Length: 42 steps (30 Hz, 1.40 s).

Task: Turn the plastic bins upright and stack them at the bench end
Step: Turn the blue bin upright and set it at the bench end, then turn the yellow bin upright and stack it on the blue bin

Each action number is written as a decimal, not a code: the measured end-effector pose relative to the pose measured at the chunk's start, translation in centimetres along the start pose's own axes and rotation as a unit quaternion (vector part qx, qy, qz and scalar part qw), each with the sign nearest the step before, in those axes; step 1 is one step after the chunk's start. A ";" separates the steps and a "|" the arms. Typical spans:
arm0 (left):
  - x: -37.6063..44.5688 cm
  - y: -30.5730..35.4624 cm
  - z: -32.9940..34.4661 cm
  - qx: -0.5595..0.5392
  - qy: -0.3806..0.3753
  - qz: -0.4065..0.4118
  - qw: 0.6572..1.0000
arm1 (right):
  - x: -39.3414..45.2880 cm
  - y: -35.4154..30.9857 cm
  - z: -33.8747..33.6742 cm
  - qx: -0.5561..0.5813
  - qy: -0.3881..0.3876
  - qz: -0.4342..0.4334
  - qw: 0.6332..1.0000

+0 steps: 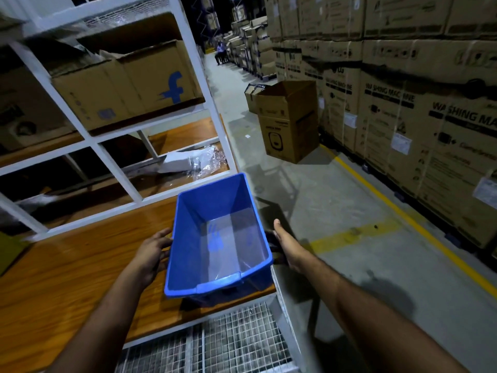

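I have one head view: wide-angle, close above the wooden bench top [80,265], facing forward-down, grey aisle floor [349,211] right.

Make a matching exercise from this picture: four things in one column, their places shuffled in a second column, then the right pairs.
Things:
1. blue bin
2. open cardboard box
3. plastic wrap
4. box with a blue "f"

Places:
A. on the concrete floor in the aisle
B. upper rack shelf
C. between both hands at the bench end
D. lower wooden shelf behind the white frame

Pairs: 1-C, 2-A, 3-D, 4-B
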<state>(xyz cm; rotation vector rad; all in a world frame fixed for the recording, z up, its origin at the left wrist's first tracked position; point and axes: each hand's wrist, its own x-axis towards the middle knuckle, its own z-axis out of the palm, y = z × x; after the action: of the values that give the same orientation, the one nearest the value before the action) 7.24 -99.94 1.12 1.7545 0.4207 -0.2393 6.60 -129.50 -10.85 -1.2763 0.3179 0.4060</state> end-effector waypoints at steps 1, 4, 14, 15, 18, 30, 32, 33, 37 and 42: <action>0.0 0.0 -0.1 0.004 0.007 0.010 1.000 | -0.5 -0.8 0.1 -0.011 0.007 -0.015 1.000; 0.0 0.1 -0.5 0.003 0.039 0.040 0.998 | -1.8 -3.8 0.3 -0.026 0.041 -0.103 0.994; -0.1 -2.4 -4.5 0.063 0.111 0.160 0.979 | -2.3 -12.2 5.1 -0.548 0.059 -0.404 0.730; -0.2 -2.9 -5.6 0.118 0.131 0.189 0.966 | -2.3 -12.2 6.7 -0.582 0.042 -0.406 0.703; -1.1 -4.6 -10.1 0.291 0.188 0.225 0.911 | -2.2 -11.0 12.5 -0.662 0.018 -0.404 0.631; -5.3 -12.2 -35.2 0.487 0.276 0.209 0.801 | -1.7 -2.1 42.3 -0.745 -0.064 -0.425 0.510; -5.9 -13.9 -40.3 0.501 0.277 0.203 0.795 | -1.5 0.0 48.0 -0.739 -0.074 -0.430 0.513; -6.2 -14.7 -42.8 0.508 0.278 0.203 0.789 | -1.5 1.1 50.8 -0.738 -0.078 -0.433 0.512; -7.3 -17.5 -51.5 0.524 0.284 0.181 0.783 | -1.2 4.4 60.4 -0.726 -0.100 -0.437 0.522; -6.5 -20.2 -60.2 0.528 0.304 0.160 0.777 | 0.3 7.4 70.4 -0.719 -0.131 -0.445 0.517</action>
<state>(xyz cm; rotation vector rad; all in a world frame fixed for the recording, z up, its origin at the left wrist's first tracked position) -10.82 -38.72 -0.91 2.9983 0.4651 0.4674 3.84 -59.76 1.20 -2.6971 -1.2653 -0.1923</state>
